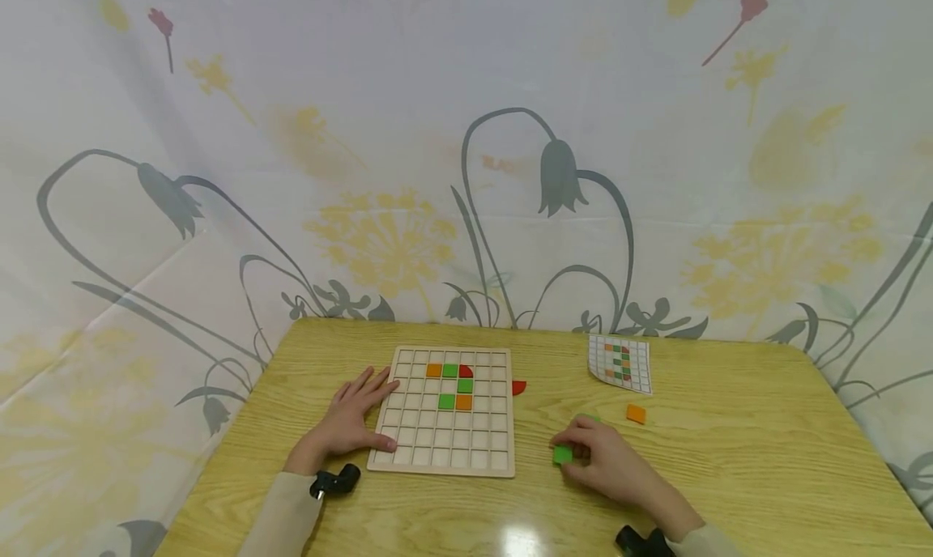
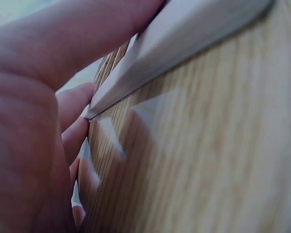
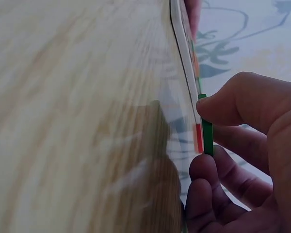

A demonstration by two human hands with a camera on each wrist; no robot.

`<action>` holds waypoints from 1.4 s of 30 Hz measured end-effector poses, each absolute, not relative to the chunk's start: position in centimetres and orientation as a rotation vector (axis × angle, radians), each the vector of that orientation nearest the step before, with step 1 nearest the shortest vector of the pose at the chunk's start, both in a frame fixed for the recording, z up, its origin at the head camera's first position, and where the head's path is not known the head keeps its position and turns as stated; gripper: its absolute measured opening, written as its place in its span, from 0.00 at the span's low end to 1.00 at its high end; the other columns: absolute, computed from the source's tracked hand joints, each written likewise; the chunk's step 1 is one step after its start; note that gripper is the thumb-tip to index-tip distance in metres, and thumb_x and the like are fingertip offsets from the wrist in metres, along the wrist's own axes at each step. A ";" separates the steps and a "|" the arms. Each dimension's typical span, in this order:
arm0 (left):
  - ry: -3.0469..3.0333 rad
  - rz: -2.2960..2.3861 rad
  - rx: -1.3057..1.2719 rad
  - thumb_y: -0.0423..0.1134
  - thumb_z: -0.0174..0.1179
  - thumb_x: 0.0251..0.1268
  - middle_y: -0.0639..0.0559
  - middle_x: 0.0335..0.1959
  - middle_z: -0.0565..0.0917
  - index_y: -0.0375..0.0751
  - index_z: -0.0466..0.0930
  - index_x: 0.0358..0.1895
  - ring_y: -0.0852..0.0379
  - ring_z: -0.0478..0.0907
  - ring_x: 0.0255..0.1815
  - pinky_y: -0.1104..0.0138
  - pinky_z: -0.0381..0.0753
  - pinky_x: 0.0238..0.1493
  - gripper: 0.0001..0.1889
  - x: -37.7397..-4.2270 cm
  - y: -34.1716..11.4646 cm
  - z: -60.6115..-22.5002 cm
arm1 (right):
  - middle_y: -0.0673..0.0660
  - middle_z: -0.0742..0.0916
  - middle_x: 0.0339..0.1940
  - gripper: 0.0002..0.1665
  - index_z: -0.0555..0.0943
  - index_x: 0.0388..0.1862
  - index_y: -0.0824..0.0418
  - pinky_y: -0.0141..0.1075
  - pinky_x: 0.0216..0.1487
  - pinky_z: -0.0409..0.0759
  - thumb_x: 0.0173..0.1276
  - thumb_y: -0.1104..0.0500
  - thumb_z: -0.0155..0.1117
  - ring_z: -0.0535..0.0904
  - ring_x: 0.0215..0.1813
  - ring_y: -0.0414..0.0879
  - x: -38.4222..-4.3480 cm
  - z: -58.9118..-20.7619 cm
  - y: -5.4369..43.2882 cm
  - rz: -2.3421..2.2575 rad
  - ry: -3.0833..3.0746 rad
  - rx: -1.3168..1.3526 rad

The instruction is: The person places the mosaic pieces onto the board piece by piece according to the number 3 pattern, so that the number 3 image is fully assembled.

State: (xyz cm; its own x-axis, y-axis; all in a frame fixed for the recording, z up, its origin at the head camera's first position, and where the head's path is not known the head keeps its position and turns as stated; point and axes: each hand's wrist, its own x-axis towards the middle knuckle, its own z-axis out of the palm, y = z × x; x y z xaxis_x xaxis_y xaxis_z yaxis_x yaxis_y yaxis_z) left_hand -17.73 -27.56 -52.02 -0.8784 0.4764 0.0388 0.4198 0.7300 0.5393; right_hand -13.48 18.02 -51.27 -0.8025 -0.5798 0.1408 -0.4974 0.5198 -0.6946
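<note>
Green square tile (image 1: 563, 455) is being pinched by the right hand (image 1: 611, 465), right of the pale wooden gridded board (image 1: 462, 440) the left hand (image 1: 351, 419), fingers apart, is apparently steadying.

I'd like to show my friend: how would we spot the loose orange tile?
On the wood-grained table, find the gridded board, then the small printed card to its right. Just nearer the person than that card lies the orange tile, beyond the right hand. Two other orange tiles sit in the board; this is the only one visible off it.
</note>
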 end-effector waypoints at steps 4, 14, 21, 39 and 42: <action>2.827 0.831 0.736 0.63 0.73 0.47 0.42 0.80 0.52 0.43 0.61 0.77 0.34 0.41 0.79 0.34 0.38 0.70 0.54 -17.8 -27.6 -52.0 | 0.43 0.76 0.35 0.15 0.87 0.48 0.56 0.30 0.33 0.74 0.61 0.65 0.70 0.71 0.33 0.34 -13.9 -51.3 17.4 -1.141 2.663 -0.956; 2.830 0.829 0.742 0.63 0.73 0.47 0.42 0.80 0.52 0.42 0.62 0.77 0.34 0.41 0.79 0.34 0.39 0.69 0.54 -17.8 -27.6 -52.0 | 0.43 0.77 0.35 0.15 0.86 0.48 0.57 0.30 0.35 0.75 0.61 0.64 0.71 0.71 0.34 0.36 -14.7 -50.6 15.0 -1.139 2.668 -0.993; 2.839 0.823 0.743 0.62 0.73 0.48 0.42 0.80 0.52 0.42 0.62 0.77 0.34 0.41 0.79 0.34 0.39 0.70 0.54 -17.8 -27.6 -52.1 | 0.44 0.78 0.36 0.13 0.85 0.45 0.57 0.31 0.37 0.77 0.61 0.65 0.73 0.74 0.36 0.37 -15.6 -50.5 13.0 -1.144 2.687 -1.056; 2.832 0.824 0.756 0.64 0.72 0.48 0.41 0.80 0.52 0.43 0.61 0.77 0.34 0.41 0.79 0.33 0.39 0.69 0.54 -17.9 -27.7 -52.1 | 0.45 0.77 0.36 0.15 0.87 0.49 0.61 0.32 0.36 0.74 0.62 0.63 0.69 0.70 0.34 0.38 -17.3 -50.7 8.8 -1.133 2.686 -1.006; 2.830 0.829 0.748 0.64 0.72 0.48 0.41 0.80 0.52 0.42 0.61 0.77 0.34 0.41 0.79 0.34 0.38 0.70 0.54 -17.8 -27.6 -52.0 | 0.46 0.77 0.36 0.15 0.87 0.50 0.61 0.33 0.35 0.72 0.63 0.63 0.69 0.69 0.34 0.39 -17.5 -50.7 8.3 -1.126 2.676 -0.996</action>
